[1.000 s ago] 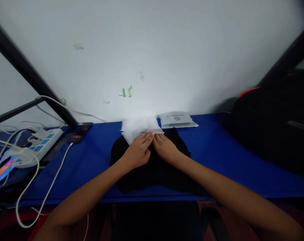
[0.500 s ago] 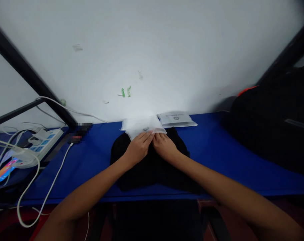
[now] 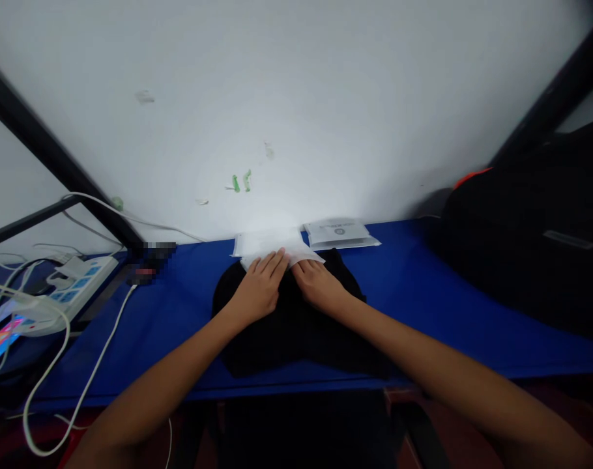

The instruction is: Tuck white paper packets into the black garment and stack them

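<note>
A blue desk (image 3: 414,286) runs along a white wall (image 3: 326,98), with a black garment (image 3: 296,332) heaped on it. A white bag (image 3: 264,244) lies on the garment's far edge. The left hand (image 3: 257,286) presses it, fingers flat and together. The right hand (image 3: 316,286) touches the bag's edge, but its grip cannot be told. A power strip (image 3: 76,283) sits well left of the garment.

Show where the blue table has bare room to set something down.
Widest bare patch: blue table between black garment and black bag. Smaller one between white cable and garment. Crowded: far left by the power strip, and where left hand and right hand touch the white packet.
</note>
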### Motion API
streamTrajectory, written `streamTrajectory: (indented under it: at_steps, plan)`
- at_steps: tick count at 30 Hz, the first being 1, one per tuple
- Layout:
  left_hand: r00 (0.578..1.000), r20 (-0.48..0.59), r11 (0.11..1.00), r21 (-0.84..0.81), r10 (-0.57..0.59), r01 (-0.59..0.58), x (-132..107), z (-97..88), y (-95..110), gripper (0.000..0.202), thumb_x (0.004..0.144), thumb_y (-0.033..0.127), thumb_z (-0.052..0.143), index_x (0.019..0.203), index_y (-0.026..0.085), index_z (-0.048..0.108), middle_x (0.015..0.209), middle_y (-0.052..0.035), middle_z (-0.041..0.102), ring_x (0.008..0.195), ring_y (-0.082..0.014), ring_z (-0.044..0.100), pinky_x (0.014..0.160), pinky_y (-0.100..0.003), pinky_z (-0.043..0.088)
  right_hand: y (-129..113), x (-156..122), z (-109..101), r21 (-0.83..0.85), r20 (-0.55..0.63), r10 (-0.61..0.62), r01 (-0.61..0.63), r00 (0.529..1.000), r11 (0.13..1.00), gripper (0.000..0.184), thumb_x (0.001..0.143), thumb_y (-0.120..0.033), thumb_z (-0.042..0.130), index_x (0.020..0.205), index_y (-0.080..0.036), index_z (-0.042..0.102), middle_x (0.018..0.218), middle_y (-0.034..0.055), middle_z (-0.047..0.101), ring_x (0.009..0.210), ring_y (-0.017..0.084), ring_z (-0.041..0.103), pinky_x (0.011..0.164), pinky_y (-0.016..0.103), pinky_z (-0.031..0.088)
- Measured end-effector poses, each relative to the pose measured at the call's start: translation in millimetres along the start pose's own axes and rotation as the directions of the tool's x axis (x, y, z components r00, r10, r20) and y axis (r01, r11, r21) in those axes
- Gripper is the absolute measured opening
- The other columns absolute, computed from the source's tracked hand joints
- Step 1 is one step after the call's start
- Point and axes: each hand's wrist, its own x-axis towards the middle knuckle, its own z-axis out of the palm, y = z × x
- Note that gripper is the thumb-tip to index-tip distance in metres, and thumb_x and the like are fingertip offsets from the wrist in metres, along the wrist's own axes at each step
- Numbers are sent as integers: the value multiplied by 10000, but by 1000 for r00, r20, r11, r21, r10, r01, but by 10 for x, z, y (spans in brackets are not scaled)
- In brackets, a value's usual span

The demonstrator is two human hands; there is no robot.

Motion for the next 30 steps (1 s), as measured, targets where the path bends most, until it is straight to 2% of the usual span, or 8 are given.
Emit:
streamTrajectory:
  at_steps: [3, 7, 14, 18, 22, 25, 30]
  plan:
    - [995, 67, 996, 63, -68, 64, 3, 84, -80, 717, 781, 5, 369, 1482, 62, 230, 1534, -191, 311, 1423, -280, 296, 1118, -482, 322, -16, 6, -48, 9, 31, 46, -46, 998, 999, 400, 967, -122, 307, 1331, -57, 459, 1237, 222, 578, 1118, 304, 566, 953, 431, 447]
    - [994, 107, 998, 59, -21, 14, 11, 151, -127, 707, 767, -21, 333, 1466, 66, 271, 1507, -204, 355, 1430, -265, 286, 1112, -499, 329, -40, 21, -67, -10, 70, 154, -154, 986, 988, 413, 960, -110, 295, 1333, -43, 459, 1216, 251, 586, 1096, 325, 587, 925, 447, 464]
    - [989, 137, 997, 59, 47, -56, 3, 145, -35, 707, 761, -34, 341, 1457, 82, 300, 1490, -202, 385, 1420, -263, 308, 1102, -492, 350, 25, 42, -33, 30, 121, 208, -213, 971, 977, 338, 903, -55, 339, 1093, 6, 611, 1021, 271, 651, 957, 335, 636, 838, 449, 486]
    - [987, 146, 997, 45, 62, -69, 2, 165, -17, 704, 769, -27, 356, 1461, 84, 295, 1493, -198, 381, 1418, -263, 314, 1097, -486, 357, 139, 32, -2, 132, 136, 131, -149, 982, 980, 339, 817, -34, 448, 1117, -14, 605, 1075, 230, 654, 1010, 292, 620, 889, 391, 467]
    - [989, 131, 997, 36, 65, -70, -1, 151, -22, 709, 797, -11, 337, 1491, 84, 230, 1528, -191, 318, 1439, -257, 264, 1091, -478, 365, 231, -3, 19, 257, 129, 7, -40, 992, 966, 408, 758, -96, 553, 1159, -17, 570, 1116, 208, 641, 1028, 260, 607, 897, 354, 468]
    - [990, 131, 997, 48, 54, -61, -7, 114, -9, 685, 836, -4, 307, 1505, 91, 195, 1556, -173, 259, 1454, -252, 217, 1106, -470, 348, 257, -22, 52, 326, 118, -61, 20, 991, 945, 352, 782, -115, 525, 1122, -45, 587, 1052, 180, 664, 965, 234, 622, 871, 359, 486]
    - [986, 139, 991, 76, 94, -105, -18, 66, 62, 651, 867, 2, 299, 1505, 103, 218, 1556, -162, 264, 1457, -261, 208, 1115, -483, 331, 261, -7, 153, 355, -12, -149, 143, 989, 924, 391, 790, -104, 451, 1157, -85, 583, 1215, 177, 625, 1117, 226, 578, 983, 391, 455]
